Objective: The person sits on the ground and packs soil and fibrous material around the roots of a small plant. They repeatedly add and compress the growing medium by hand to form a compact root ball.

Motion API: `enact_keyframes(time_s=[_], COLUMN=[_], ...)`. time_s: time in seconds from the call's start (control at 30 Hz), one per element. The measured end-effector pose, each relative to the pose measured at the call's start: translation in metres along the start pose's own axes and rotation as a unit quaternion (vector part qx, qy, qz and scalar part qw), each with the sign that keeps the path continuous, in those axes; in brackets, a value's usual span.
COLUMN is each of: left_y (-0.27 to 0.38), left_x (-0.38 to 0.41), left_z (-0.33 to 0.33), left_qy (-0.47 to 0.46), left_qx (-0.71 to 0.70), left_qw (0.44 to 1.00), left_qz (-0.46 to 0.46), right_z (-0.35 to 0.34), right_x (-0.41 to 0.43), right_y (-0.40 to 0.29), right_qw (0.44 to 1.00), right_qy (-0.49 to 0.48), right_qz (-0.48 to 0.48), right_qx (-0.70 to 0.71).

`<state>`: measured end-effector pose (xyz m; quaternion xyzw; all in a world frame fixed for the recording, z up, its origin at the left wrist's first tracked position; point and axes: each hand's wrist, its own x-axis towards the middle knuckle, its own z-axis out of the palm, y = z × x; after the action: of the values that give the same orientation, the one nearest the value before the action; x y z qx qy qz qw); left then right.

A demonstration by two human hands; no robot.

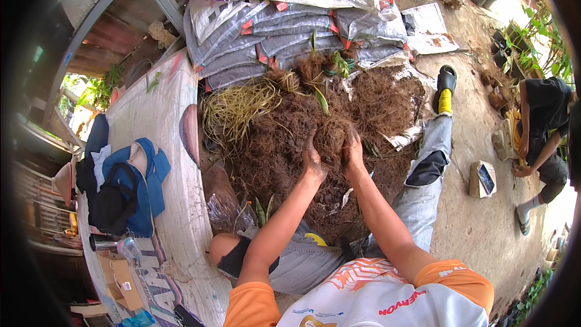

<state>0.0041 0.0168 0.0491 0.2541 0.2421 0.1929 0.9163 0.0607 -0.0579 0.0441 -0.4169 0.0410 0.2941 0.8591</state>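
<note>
A rounded clump of brown fibre, like coconut coir (332, 138), sits between my two soil-covered hands. My left hand (312, 156) presses on its left side, and my right hand (352, 151) cups its right side with the fingers pointing away from me. A green and yellow-edged leaf (322, 101) stands up just beyond the clump; whether it grows from it I cannot tell. Under and around lies a heap of dark soil and loose fibre (268, 145). Behind it rest fibre-wrapped root balls (311, 70), one with an upright leaf. Pale yellow plastic-like strands (238, 106) lie tangled at left.
Stacked grey sacks (290, 22) rise behind the heap. On the left a whitish platform (181, 218) bears a blue bag (152, 181) and a cardboard box (122, 284). Another person (544, 118) sits at right, near a block with a phone-like object (485, 179). Potted plants (513, 50) line the right.
</note>
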Motion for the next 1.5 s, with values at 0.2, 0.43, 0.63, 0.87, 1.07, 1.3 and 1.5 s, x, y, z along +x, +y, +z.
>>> enact_keyframes(time_s=[0.2,0.43,0.63,0.87,1.07,1.3,1.5], left_y=[0.010,0.018,0.017,-0.013,-0.020,-0.010,-0.011], left_x=[-0.003,-0.012,-0.008,-0.005,-0.001,-0.008,-0.005], left_z=[-0.001,0.010,0.008,-0.011,-0.018,-0.003,-0.008], left_qy=[0.057,-0.026,-0.035,-0.004,-0.002,-0.004,-0.003], left_qx=[0.388,0.566,0.734,0.673,0.659,0.652,0.631], left_qw=[0.911,0.792,0.607,0.626,0.596,0.628,0.647], left_qz=[0.125,0.228,0.303,0.395,0.458,0.424,0.428], right_z=[0.015,-0.023,-0.019,-0.031,-0.041,-0.039,-0.032], right_x=[-0.008,0.020,0.013,0.017,0.021,0.021,0.013], right_y=[-0.020,0.015,0.008,0.029,0.034,0.030,0.016], right_qw=[0.995,0.981,0.980,0.987,0.990,0.994,0.986], right_qy=[-0.059,-0.020,0.044,-0.014,-0.031,-0.036,-0.090], right_qz=[-0.012,0.137,0.147,0.097,0.103,0.091,0.122], right_qx=[-0.074,0.133,0.125,0.128,0.091,0.046,0.066])
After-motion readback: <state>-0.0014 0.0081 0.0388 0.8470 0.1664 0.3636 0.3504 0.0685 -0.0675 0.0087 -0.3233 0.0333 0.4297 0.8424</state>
